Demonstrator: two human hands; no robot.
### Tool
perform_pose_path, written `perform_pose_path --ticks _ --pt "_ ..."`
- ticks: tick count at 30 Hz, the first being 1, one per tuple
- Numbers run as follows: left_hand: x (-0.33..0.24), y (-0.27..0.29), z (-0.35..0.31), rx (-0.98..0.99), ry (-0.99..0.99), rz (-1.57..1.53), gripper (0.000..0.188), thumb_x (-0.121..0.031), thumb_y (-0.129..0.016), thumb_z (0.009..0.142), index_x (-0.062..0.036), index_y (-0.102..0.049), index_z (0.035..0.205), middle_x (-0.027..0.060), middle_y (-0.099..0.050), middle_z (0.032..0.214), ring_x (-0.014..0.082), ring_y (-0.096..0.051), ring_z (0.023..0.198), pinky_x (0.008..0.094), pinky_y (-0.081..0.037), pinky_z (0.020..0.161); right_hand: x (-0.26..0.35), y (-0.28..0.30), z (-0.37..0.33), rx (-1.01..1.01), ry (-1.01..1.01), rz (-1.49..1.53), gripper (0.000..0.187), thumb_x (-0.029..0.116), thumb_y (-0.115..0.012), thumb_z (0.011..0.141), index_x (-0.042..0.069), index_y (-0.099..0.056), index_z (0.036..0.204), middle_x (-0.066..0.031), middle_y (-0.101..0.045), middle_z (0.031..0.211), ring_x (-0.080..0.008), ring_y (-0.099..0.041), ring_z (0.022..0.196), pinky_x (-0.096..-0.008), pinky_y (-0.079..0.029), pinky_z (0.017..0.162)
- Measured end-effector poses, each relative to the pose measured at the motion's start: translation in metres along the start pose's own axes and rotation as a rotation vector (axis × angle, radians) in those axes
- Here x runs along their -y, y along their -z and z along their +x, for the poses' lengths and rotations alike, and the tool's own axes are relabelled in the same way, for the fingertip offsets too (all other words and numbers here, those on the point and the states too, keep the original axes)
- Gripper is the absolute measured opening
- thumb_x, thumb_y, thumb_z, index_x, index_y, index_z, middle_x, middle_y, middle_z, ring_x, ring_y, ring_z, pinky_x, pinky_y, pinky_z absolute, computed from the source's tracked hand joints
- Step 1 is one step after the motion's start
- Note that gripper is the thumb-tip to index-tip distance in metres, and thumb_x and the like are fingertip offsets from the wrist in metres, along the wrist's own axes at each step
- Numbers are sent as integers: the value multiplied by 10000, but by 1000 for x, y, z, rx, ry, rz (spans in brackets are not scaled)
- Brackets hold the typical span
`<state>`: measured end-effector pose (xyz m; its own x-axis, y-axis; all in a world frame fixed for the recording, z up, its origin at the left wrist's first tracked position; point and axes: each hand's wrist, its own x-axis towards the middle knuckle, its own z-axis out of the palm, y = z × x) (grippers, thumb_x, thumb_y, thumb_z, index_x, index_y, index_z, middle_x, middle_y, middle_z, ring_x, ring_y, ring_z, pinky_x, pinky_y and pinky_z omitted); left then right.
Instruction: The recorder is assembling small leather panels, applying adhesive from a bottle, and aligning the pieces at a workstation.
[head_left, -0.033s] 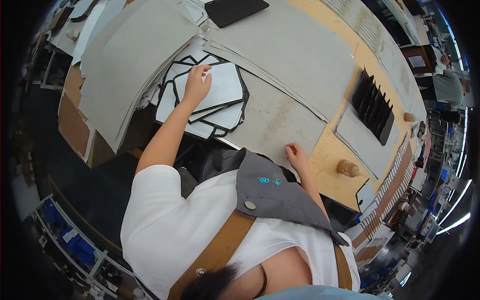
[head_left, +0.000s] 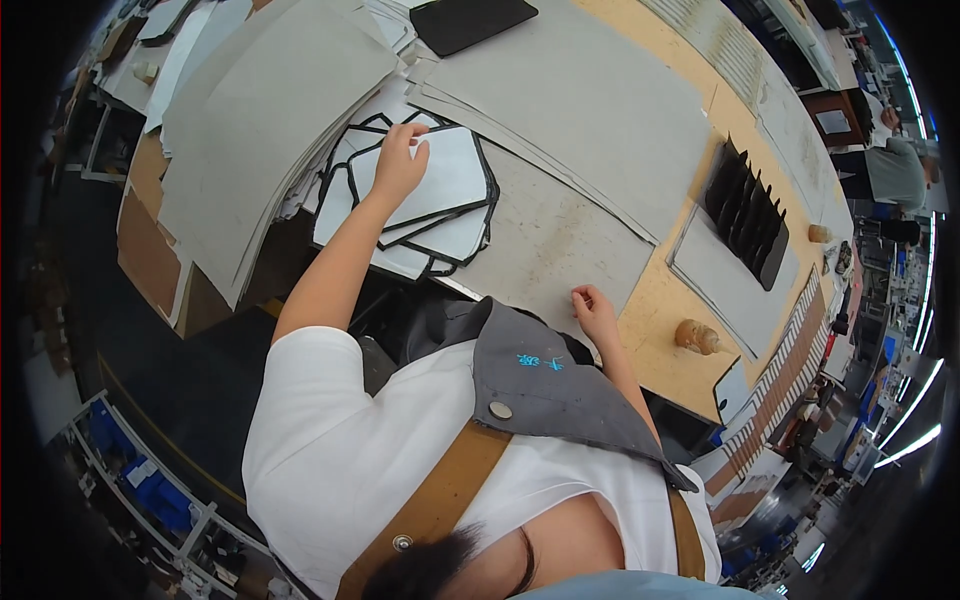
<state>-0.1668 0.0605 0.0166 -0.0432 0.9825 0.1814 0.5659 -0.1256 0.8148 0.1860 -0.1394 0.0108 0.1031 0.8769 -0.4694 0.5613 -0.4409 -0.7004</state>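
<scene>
My left hand (head_left: 400,165) is over the top white panel (head_left: 450,175) of a fanned pile of black-edged panels. Its fingers are bent, thumb and fingertips a little apart, with nothing visible between them. Whether the fingertips press on the panel is hard to tell. My right hand (head_left: 596,312) hovers near the front edge of the grey work board (head_left: 545,235). Its fingers are curled together, and whatever they may hold is hidden.
Large grey sheets (head_left: 270,110) are stacked left of the pile, others (head_left: 590,110) lie beyond. A black flat piece (head_left: 472,22) sits at the back. To the right are a row of upright black pieces (head_left: 745,215) and an amber jar (head_left: 696,337). Another person (head_left: 895,175) stands far right.
My left hand has shifted very slightly to the right over the panels, and its fingers sit a little closer to the thumb. My right hand has stayed put.
</scene>
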Motion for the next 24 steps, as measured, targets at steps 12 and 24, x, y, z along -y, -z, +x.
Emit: perform_pose_path --ticks 12,24 --pt "3 -94 186 110 -171 651 319 -95 -549 751 -46 -497 1063 149 -503 1084 309 -491 1034 441 -377 872 11 -30 -36 -147 -126 52 180 167 -551 866 7 -590 937 -63 -580 699 -118 -548 588 -252 -460 569" --pt "-30 -95 156 121 -809 662 166 -106 -566 710 -105 -489 857 43 -500 825 203 -526 777 338 -396 647 28 -42 -62 -226 -284 95 191 185 -558 851 17 -599 931 -111 -603 738 -186 -559 612 -299 -450 590"
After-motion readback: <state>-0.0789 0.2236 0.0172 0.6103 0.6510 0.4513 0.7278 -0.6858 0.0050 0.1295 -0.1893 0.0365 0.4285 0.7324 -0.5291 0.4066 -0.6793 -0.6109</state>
